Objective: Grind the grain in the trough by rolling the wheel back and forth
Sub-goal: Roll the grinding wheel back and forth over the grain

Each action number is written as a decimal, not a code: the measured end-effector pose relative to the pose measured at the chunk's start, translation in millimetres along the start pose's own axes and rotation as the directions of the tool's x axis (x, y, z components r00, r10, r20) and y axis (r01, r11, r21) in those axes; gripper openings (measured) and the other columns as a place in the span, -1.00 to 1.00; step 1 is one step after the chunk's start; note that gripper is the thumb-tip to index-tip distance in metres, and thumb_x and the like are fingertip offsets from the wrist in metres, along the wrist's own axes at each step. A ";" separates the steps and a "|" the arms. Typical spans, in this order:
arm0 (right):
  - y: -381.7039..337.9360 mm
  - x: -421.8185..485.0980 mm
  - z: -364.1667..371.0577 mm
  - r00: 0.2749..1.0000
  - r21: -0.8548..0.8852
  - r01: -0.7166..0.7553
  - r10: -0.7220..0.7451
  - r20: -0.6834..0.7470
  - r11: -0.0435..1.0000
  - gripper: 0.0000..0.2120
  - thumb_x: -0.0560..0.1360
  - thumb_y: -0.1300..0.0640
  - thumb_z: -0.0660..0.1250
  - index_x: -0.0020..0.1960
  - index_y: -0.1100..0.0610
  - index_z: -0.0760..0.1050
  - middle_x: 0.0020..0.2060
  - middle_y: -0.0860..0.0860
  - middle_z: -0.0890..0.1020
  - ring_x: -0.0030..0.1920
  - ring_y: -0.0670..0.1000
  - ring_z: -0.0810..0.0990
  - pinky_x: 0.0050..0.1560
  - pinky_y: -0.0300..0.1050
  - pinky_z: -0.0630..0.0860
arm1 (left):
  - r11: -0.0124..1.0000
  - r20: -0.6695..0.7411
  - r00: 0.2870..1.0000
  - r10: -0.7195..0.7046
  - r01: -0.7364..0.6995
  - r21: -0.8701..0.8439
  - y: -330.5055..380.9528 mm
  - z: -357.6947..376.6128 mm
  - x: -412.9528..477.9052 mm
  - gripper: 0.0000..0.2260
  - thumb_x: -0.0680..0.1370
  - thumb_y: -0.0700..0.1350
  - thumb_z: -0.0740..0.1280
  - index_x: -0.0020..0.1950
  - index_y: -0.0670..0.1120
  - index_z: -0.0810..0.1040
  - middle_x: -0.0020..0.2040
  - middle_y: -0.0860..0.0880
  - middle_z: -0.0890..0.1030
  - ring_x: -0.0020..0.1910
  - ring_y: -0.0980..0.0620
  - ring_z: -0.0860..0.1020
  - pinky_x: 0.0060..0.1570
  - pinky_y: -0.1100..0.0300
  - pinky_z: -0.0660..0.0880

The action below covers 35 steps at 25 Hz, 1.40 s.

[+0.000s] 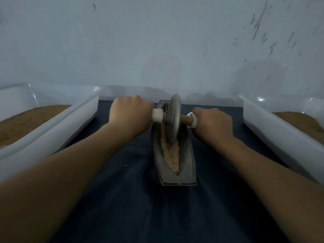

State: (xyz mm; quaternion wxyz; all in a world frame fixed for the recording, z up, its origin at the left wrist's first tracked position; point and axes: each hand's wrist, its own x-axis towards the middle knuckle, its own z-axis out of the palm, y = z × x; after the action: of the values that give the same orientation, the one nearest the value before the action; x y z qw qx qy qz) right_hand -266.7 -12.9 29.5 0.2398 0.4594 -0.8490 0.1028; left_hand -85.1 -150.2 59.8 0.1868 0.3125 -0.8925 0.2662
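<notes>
As both bare forearms stretch forward over a dark blue cloth, a person grips the two ends of a rolling grinder. Centre of view: a long, narrow, boat-shaped grey metal trough lies lengthwise on the cloth, near end toward the person, far end close to the pale, scuffed wall.

Upright on its edge in the trough's groove stands a flat grey metal disc wheel, toward the far half of the trough. A brown wooden axle runs thru the wheel's hub, w/ a white collar on each side.

The left hand is a closed fist round the axle end left of the wheel, back of hand up, right against its collar. The right hand is curled the same way round the other end, touching the second collar. The wheel sits betw. the two fists, closer to the left one.

Pale tan crushed grain lies in the groove from the wheel's base back toward the person, stopping short of the near end.

Either side of the cloth stands a translucent white plastic tub: left tub & right tub, each holding brown powder. Both tubs are well apart from the trough.
</notes>
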 end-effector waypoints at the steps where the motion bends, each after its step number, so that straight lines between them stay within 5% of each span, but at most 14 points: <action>1: -1.8 8.0 -1.2 0.996 0.025 -0.040 0.038 0.079 0.999 -0.92 0.57 -0.01 0.28 -0.06 -0.02 0.43 -0.18 -0.01 0.57 -0.23 0.08 0.46 -0.27 -0.08 0.34 | 1.000 0.053 0.999 -0.013 0.014 -0.017 3.3 -0.8 14.1 -0.91 0.54 -0.04 0.32 0.01 0.01 0.56 -0.16 -0.05 0.54 -0.20 -0.11 0.57 -0.30 0.08 0.37; 3: 2.0 6.1 -10.0 0.991 -0.013 0.012 -0.010 0.130 1.000 -0.96 0.52 0.01 0.33 -0.06 -0.05 0.48 -0.19 -0.02 0.58 -0.26 0.07 0.49 -0.29 -0.09 0.37 | 0.999 0.096 0.995 0.000 0.005 -0.048 -1.6 0.1 15.8 -0.90 0.52 -0.03 0.34 0.01 0.03 0.57 -0.22 -0.01 0.47 -0.27 -0.07 0.48 -0.31 0.09 0.36; 7: 21.2 -42.2 -20.6 0.919 -0.189 0.223 -0.271 -0.286 0.956 -0.66 0.21 -0.08 0.41 -0.30 -0.07 0.23 -0.49 -0.18 0.10 -0.53 -0.12 0.05 -0.44 -0.30 -0.06 | 0.991 -0.270 0.957 0.109 -0.127 -0.049 -16.9 7.9 -44.3 -0.77 0.27 -0.01 0.34 -0.32 0.07 0.26 -0.45 0.11 0.08 -0.53 0.05 0.04 -0.43 0.32 -0.04; 8: 22.7 -40.2 -21.3 0.924 -0.185 0.227 -0.271 -0.268 0.956 -0.66 0.18 -0.09 0.40 -0.30 -0.08 0.22 -0.49 -0.18 0.08 -0.54 -0.09 0.04 -0.42 -0.31 -0.07 | 0.991 -0.280 0.955 0.095 -0.117 -0.064 -18.4 11.0 -42.3 -0.76 0.25 -0.01 0.31 -0.32 0.08 0.22 -0.45 0.11 0.04 -0.52 0.07 -0.04 -0.40 0.33 -0.08; 10: 12.7 -23.6 -13.9 0.967 -0.200 0.174 -0.205 -0.152 0.964 -0.74 0.28 -0.06 0.43 -0.26 -0.09 0.33 -0.48 -0.15 0.25 -0.52 -0.03 0.20 -0.44 -0.26 0.05 | 0.997 -0.171 0.985 0.025 -0.037 -0.066 -10.3 16.7 -32.9 -0.80 0.33 -0.04 0.34 -0.31 0.05 0.30 -0.45 0.09 0.10 -0.54 0.05 0.05 -0.45 0.27 0.02; 12: -2.9 6.3 -11.6 0.998 -0.118 0.068 -0.069 0.001 0.991 -0.86 0.46 -0.02 0.41 -0.13 -0.06 0.44 -0.27 -0.03 0.55 -0.31 0.08 0.48 -0.34 -0.14 0.31 | 0.995 -0.020 0.997 -0.074 0.072 -0.075 1.6 12.9 -5.7 -0.95 0.48 -0.06 0.33 -0.17 0.01 0.50 -0.35 0.02 0.36 -0.42 -0.06 0.43 -0.40 0.15 0.26; 15: -7.3 24.5 -10.9 0.989 -0.036 0.003 0.002 0.148 0.999 -0.94 0.54 0.01 0.36 -0.05 -0.03 0.49 -0.10 0.02 0.63 -0.09 0.12 0.60 -0.19 -0.06 0.45 | 0.994 0.061 0.996 -0.068 0.073 -0.084 5.0 7.8 16.0 -0.91 0.55 -0.07 0.30 0.00 0.00 0.58 -0.14 -0.05 0.55 -0.17 -0.13 0.58 -0.28 0.09 0.36; 18: 11.3 -24.6 -18.9 0.972 -0.116 0.192 -0.205 -0.116 0.975 -0.83 0.41 -0.06 0.37 -0.21 -0.06 0.39 -0.43 -0.14 0.36 -0.47 -0.08 0.35 -0.47 -0.22 0.20 | 0.997 -0.180 0.983 0.040 -0.052 -0.062 -3.2 9.2 -23.8 -0.85 0.39 -0.07 0.37 -0.24 0.04 0.39 -0.40 0.03 0.34 -0.48 -0.04 0.33 -0.44 0.20 0.17; 20: 21.3 -48.4 -28.1 0.916 -0.168 0.239 -0.279 -0.287 0.956 -0.76 0.33 -0.14 0.31 -0.26 -0.07 0.28 -0.50 -0.17 0.12 -0.54 -0.12 0.08 -0.42 -0.31 -0.06 | 0.992 -0.338 0.938 0.079 -0.109 -0.070 -11.6 9.5 -46.2 -0.73 0.27 -0.07 0.33 -0.30 0.06 0.20 -0.48 0.08 0.18 -0.53 0.03 0.08 -0.42 0.29 -0.04; 23: 12.3 -26.0 -21.0 0.962 -0.263 0.185 -0.229 -0.148 0.947 -0.84 0.37 -0.10 0.34 -0.21 -0.08 0.38 -0.48 -0.12 0.33 -0.51 0.02 0.26 -0.43 -0.26 0.01 | 0.993 -0.194 0.981 0.031 -0.053 -0.107 -8.1 23.5 -35.2 -0.75 0.35 -0.08 0.35 -0.30 0.04 0.25 -0.47 0.07 0.18 -0.53 0.02 0.11 -0.44 0.27 -0.02; 27: -14.1 33.3 -17.1 0.993 -0.172 0.092 -0.078 0.087 0.981 -0.89 0.53 0.08 0.38 0.05 0.00 0.57 -0.05 0.06 0.63 -0.06 0.15 0.62 -0.21 -0.08 0.43 | 0.972 0.049 0.989 -0.137 0.144 -0.186 3.1 28.6 9.2 -0.98 0.55 -0.07 0.31 -0.06 0.01 0.53 -0.26 0.01 0.42 -0.29 -0.08 0.50 -0.33 0.10 0.33; 30: 0.9 10.7 -26.2 0.978 -0.184 0.209 -0.206 0.040 0.960 -0.92 0.45 0.03 0.41 -0.09 -0.08 0.52 -0.26 -0.04 0.56 -0.28 0.09 0.54 -0.37 -0.14 0.35 | 0.986 -0.079 0.995 -0.059 0.045 -0.161 -4.1 26.4 -12.5 -0.84 0.45 -0.06 0.38 -0.24 0.05 0.41 -0.39 0.07 0.28 -0.50 0.05 0.22 -0.46 0.20 0.16; 33: 15.6 -30.8 -23.4 0.933 -0.263 0.267 -0.316 -0.170 0.927 -0.70 0.20 -0.10 0.38 -0.31 -0.10 0.25 -0.53 -0.15 0.16 -0.56 -0.05 0.12 -0.44 -0.31 -0.04 | 0.989 -0.339 0.940 0.036 -0.082 -0.121 -13.0 25.3 -46.1 -0.68 0.25 -0.06 0.38 -0.34 0.08 0.20 -0.46 0.12 0.03 -0.51 0.12 -0.10 -0.42 0.33 -0.09; 35: 16.8 -19.1 -17.9 0.949 -0.222 0.226 -0.265 -0.169 0.949 -0.68 0.21 -0.09 0.40 -0.34 -0.09 0.23 -0.54 -0.15 0.17 -0.57 -0.05 0.13 -0.44 -0.32 -0.01 | 0.992 -0.229 0.973 0.030 -0.058 -0.115 -11.5 25.7 -35.2 -0.67 0.25 -0.08 0.40 -0.33 0.06 0.20 -0.47 0.10 0.06 -0.54 0.10 -0.06 -0.43 0.32 -0.05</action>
State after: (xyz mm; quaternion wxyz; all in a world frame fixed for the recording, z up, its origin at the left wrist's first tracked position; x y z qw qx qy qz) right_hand -266.2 17.5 36.1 0.3786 0.5230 -0.7629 0.0311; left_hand -56.0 -156.9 26.1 0.3003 0.2483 -0.8865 0.2495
